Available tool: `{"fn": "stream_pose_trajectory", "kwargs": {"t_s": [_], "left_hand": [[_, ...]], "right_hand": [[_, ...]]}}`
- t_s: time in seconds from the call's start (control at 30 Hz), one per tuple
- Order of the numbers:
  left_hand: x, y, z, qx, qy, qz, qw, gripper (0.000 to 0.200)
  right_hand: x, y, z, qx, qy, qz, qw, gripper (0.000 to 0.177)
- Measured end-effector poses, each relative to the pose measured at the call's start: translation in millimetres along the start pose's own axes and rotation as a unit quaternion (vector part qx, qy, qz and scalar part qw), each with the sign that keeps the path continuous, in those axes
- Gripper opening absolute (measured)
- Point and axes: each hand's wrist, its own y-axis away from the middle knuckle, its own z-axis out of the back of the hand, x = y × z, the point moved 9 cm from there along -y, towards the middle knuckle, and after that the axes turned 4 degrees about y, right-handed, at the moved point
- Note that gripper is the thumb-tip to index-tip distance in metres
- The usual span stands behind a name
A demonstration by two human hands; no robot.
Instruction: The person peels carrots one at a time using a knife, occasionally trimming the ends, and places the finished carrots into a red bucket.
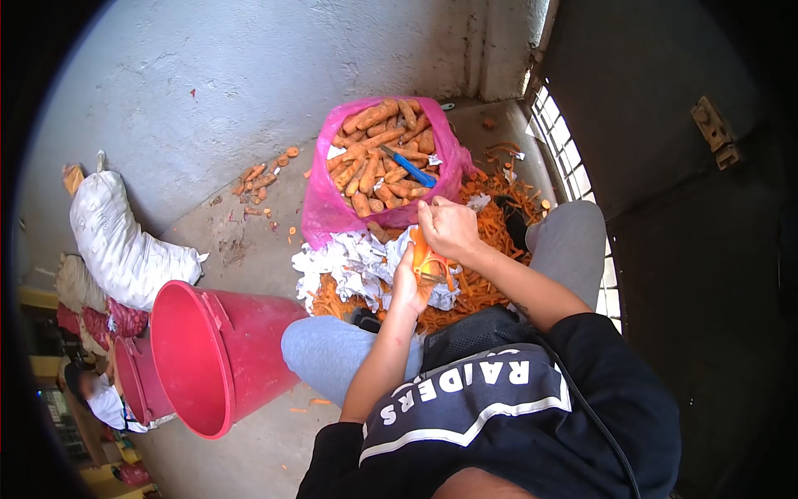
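Note:
My left hand (406, 285) is closed around a peeled, bright orange carrot (420, 244), held up in front of my lap. Just above and to the right, my right hand (450, 229) is curled shut on an orange peeler (438, 271), whose frame lies against the carrot; its handle is mostly hidden by my fingers. Beyond both hands stands a pink plastic bag (321, 195) full of unpeeled carrots (366, 170). A knife with a blue handle (413, 170) rests on top of them.
Orange peelings (486, 293) and crumpled white paper (345, 264) cover the floor between my legs. Red bins (258, 353) stand at left, near a stuffed white sack (125, 241). Carrot ends (258, 178) lie by the wall. Another person (104, 399) is at far left; a dark door (665, 100) is at right.

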Motion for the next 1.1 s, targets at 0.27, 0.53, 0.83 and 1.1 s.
{"fn": "stream_pose_trajectory", "kwargs": {"t_s": [0.27,0.53,0.83,1.1], "left_hand": [[-8.6,16.2,-5.2,0.013,-0.109,-0.029,0.994,0.038],[6.2,37.5,-37.3,0.079,-0.125,0.04,0.988,0.049],[14.0,-4.0,-22.4,0.063,-0.007,0.059,0.996,0.04],[13.8,-8.0,-35.7,0.049,-0.003,0.047,0.998,0.041]], "right_hand": [[-40.2,-27.8,-5.8,-0.046,0.026,-0.103,0.993,0.047],[-116.7,-75.5,33.9,-0.126,0.097,-0.187,0.969,0.049],[-59.7,-16.1,36.4,-0.095,0.005,-0.092,0.991,0.046],[-24.4,-0.4,33.8,-0.091,0.0,-0.006,0.996,0.039]]}}
